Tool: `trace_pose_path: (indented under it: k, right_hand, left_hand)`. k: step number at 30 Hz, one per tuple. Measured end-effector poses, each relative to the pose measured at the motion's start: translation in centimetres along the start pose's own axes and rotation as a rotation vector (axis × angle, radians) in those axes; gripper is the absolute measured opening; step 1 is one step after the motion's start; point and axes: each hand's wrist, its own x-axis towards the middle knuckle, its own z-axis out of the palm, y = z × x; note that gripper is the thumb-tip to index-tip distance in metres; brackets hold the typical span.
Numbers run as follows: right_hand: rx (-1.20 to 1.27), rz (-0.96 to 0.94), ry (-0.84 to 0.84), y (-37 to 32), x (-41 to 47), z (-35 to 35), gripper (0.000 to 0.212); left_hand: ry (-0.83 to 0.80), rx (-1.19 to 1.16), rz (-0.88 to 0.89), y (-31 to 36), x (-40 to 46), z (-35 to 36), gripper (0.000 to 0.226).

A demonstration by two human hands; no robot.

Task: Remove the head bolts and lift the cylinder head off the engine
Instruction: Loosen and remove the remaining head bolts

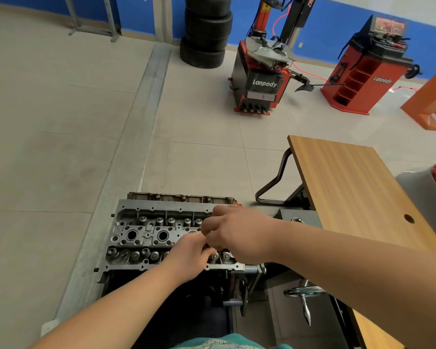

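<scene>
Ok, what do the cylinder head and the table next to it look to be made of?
The cylinder head looks like cast metal, probably aluminium: dull grey, rough matte faces with machined holes. The table looks like wood or wood-look laminate: brown striped grain, smooth satin top, on a dark metal tube frame.

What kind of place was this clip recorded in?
Most likely a car repair workshop or training garage. A stack of tyres stands by the blue wall, next to a red tyre changer and a wheel balancer, and both hands work on a cylinder head mounted on a stand.
</scene>
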Motion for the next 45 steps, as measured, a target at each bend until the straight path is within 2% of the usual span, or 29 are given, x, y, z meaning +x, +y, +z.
trace_pose_path:
  k: [2,4,5,6,7,9,12,14,16,19,21,22,25,27,28,30,33,35,37,39,41,42,45]
  right_hand:
    - [0.059,0.153,0.080,-0.9,0.2,0.0,0.029]
    - [0.038,0.419,0.061,-1.0,0.8,-0.2,0.037]
    - [0.007,0.496,0.031,-0.9,1.1,-0.1,0.042]
    - [-0.024,0.513,-0.001,-0.9,1.2,-0.1,0.041]
    - [-0.020,0.481,-0.013,-0.9,1.4,-0.1,0.034]
    - [0.010,0.359,-0.077,-0.9,1.0,-0.5,0.012]
    - [-0.016,0.155,-0.073,-0.1,0.4,-1.1,0.043]
    - [0.001,0.177,-0.029,0.2,0.3,-1.6,0.057]
    - [0.054,0.272,-0.064,0.1,0.2,-1.7,0.064]
    - [0.045,0.398,-0.037,-0.6,0.7,-1.4,0.038]
    - [0.000,0.431,-0.055,-0.9,1.0,-1.1,0.043]
    - [-0.014,0.408,-0.070,-0.9,1.1,-0.7,0.039]
    - [-0.134,0.177,-0.056,-0.4,0.5,-0.3,0.013]
    - [-0.143,-0.002,-0.016,0.4,-0.2,-0.5,0.021]
    - [-0.108,-0.046,0.004,0.7,-0.4,-0.6,0.022]
    - [0.003,0.003,0.027,0.3,-0.4,-0.7,0.024]
    - [0.115,0.373,0.036,-0.4,0.4,-0.6,0.037]
    - [0.034,0.540,0.014,-0.6,0.8,-0.1,0.043]
    - [-0.066,0.487,-0.034,-0.8,0.8,0.3,0.029]
    - [-0.049,0.331,-0.099,-0.7,0.4,-0.1,0.009]
    - [0.027,0.116,-0.093,0.1,-0.3,-0.4,0.034]
    - [0.055,0.073,-0.073,0.3,-0.5,-0.7,0.039]
    - [0.088,0.181,0.020,-0.3,-0.7,-0.8,0.031]
  left_hand:
    - [0.075,-0.020,-0.019,0.4,0.0,0.0,0.030]
    - [0.147,-0.072,-0.058,0.5,-0.1,0.0,0.021]
    - [0.173,-0.084,-0.061,0.7,-0.2,0.0,0.014]
    - [0.181,-0.065,-0.050,0.7,-0.3,0.1,0.020]
    - [0.171,-0.062,-0.022,0.6,-0.2,0.2,0.025]
    - [0.106,-0.090,0.039,0.5,-0.1,0.2,0.020]
    - [-0.037,-0.025,0.039,0.1,-0.1,0.1,0.011]
    - [-0.037,0.006,0.025,0.2,0.0,0.1,0.017]
    - [0.042,-0.010,-0.011,0.6,0.0,-0.2,0.031]
    - [0.115,0.018,-0.062,1.3,0.1,-0.1,0.034]
    - [0.133,0.076,-0.008,1.9,0.0,0.1,0.037]
    - [0.121,0.072,0.016,2.0,0.0,0.2,0.038]
    - [-0.017,-0.046,0.049,1.5,0.0,-0.2,0.031]
    - [-0.076,-0.021,0.050,1.0,0.3,-0.8,0.024]
    - [-0.077,-0.006,0.042,0.8,0.4,-1.0,0.026]
    - [-0.029,0.026,0.027,1.0,0.6,-1.1,0.037]
    - [0.082,0.040,0.000,1.9,0.4,-0.6,0.036]
    - [0.162,-0.005,-0.034,2.1,0.0,0.1,0.032]
    - [0.178,-0.047,-0.008,1.7,-0.3,0.6,0.027]
    - [0.085,-0.077,0.010,1.0,-0.3,0.9,0.013]
    - [-0.016,-0.031,0.002,0.2,-0.1,0.9,0.008]
    - [-0.039,-0.013,-0.005,0.0,-0.1,0.8,0.010]
    - [-0.012,0.008,-0.021,0.4,0.1,0.3,0.020]
